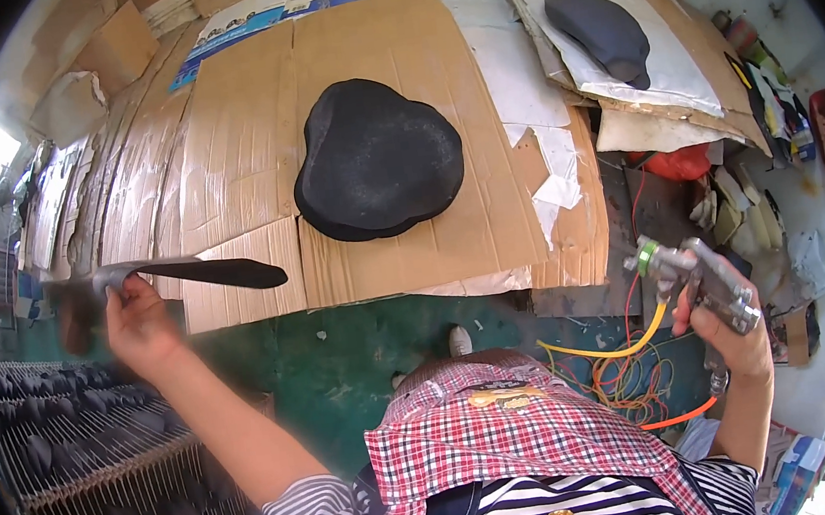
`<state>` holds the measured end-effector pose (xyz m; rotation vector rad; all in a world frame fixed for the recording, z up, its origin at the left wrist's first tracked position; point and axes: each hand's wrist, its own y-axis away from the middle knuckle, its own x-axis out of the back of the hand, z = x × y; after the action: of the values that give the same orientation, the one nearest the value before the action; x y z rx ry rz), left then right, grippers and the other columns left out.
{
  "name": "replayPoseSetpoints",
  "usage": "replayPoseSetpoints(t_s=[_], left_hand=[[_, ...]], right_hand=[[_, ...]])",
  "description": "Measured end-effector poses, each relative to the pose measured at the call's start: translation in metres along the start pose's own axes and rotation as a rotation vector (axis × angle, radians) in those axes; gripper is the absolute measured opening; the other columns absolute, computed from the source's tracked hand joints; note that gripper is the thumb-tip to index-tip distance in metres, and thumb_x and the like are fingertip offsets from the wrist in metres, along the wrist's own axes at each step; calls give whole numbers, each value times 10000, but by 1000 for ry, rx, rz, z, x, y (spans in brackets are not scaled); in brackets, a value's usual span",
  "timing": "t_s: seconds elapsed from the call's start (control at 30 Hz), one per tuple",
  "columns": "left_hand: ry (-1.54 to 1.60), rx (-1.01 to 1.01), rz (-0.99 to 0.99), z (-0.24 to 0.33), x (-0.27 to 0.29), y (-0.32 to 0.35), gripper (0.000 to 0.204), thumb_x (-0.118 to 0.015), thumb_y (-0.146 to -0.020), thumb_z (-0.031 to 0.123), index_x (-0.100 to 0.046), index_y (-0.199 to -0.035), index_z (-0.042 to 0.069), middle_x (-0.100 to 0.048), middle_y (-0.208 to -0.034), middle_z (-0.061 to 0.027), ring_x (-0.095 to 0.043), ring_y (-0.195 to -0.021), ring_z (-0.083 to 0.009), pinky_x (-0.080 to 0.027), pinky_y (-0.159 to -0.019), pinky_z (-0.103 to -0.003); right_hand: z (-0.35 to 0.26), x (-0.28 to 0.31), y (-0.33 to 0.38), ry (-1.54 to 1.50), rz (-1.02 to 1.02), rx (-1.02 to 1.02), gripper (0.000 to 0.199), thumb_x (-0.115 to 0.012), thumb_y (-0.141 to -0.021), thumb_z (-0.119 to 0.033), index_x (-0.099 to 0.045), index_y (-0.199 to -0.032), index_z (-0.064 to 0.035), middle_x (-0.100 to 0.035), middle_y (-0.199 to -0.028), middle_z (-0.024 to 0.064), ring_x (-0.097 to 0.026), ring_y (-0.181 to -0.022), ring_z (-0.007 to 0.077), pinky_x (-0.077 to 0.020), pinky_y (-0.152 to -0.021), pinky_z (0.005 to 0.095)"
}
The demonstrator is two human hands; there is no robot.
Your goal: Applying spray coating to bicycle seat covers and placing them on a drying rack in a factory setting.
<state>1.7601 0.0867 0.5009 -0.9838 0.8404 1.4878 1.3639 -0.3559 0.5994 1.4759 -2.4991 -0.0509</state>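
My left hand (pixel 143 324) pinches one end of a thin, dark, curved piece shaped like an insole (pixel 218 270), held up at the near left edge of the cardboard-covered table. Its free end points right. At the right, my right hand (pixel 740 339) is closed round a metal spray gun (pixel 701 279) with a green ring near its nozzle, which faces left. A yellow hose (pixel 611 350) and an orange hose (pixel 686 416) run by the gun. Between my hands, on brown cardboard (pixel 234 135), lies a black, rounded, three-lobed pad (pixel 380 160); neither hand touches it.
Another black, longer pad (pixel 600 32) rests on a white-topped board at the far right. At lower left stands a wire rack (pixel 104 481) with many dark pieces. Tangled hoses (pixel 637 380) lie on the green floor (pixel 333 366). A red bag (pixel 676 165) sits under the right board.
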Motion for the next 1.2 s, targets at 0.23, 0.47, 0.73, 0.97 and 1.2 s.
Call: replayPoseSetpoints(t_s=[0.23, 0.47, 0.73, 0.97, 1.2], left_hand=[[-80, -7, -102, 7, 9, 15, 100, -508, -873, -12, -541, -941, -79, -586, -906, -172, -577, -805, -257, -511, -779, -366], [-32, 99, -41, 5, 23, 27, 133, -495, -887, 12, -537, -957, -94, -591, -894, -184, -580, -800, -264, -517, -759, -361], [-12, 37, -38, 2, 18, 24, 133, -469, -890, -4, -524, -962, -101, -582, -898, -190, -578, -808, -278, -507, -791, -399], [-8, 45, -63, -8, 19, 17, 122, -495, -881, 4, -546, -932, -95, -592, -888, -183, -578, -797, -264, -506, -785, -385], [-31, 35, -24, -29, 14, 43, 123, -498, -880, 4, -551, -943, -87, -606, -886, -180, -581, -786, -263, -509, -780, -379]], right_hand=[[-2, -41, -5, -150, -181, 63, 563, -636, -769, -44, -416, -1280, 43, -584, -883, 83, -563, -759, 133, -478, -688, 274], [-8, -43, -36, -80, 51, 149, 474, -631, -803, -82, -460, -1229, 40, -576, -852, 46, -561, -712, 106, -481, -673, 246], [2, -7, -11, 21, 57, 88, 480, -619, -808, -65, -452, -1249, 27, -585, -947, 46, -548, -723, 88, -479, -665, 231], [2, -8, -12, 4, -166, 23, 483, -633, -795, -40, -459, -1241, 30, -589, -941, 46, -547, -780, 88, -480, -713, 236], [-7, -11, -29, -73, -72, 75, 526, -622, -797, -31, -429, -1285, 17, -588, -986, 83, -561, -784, 118, -484, -729, 261]])
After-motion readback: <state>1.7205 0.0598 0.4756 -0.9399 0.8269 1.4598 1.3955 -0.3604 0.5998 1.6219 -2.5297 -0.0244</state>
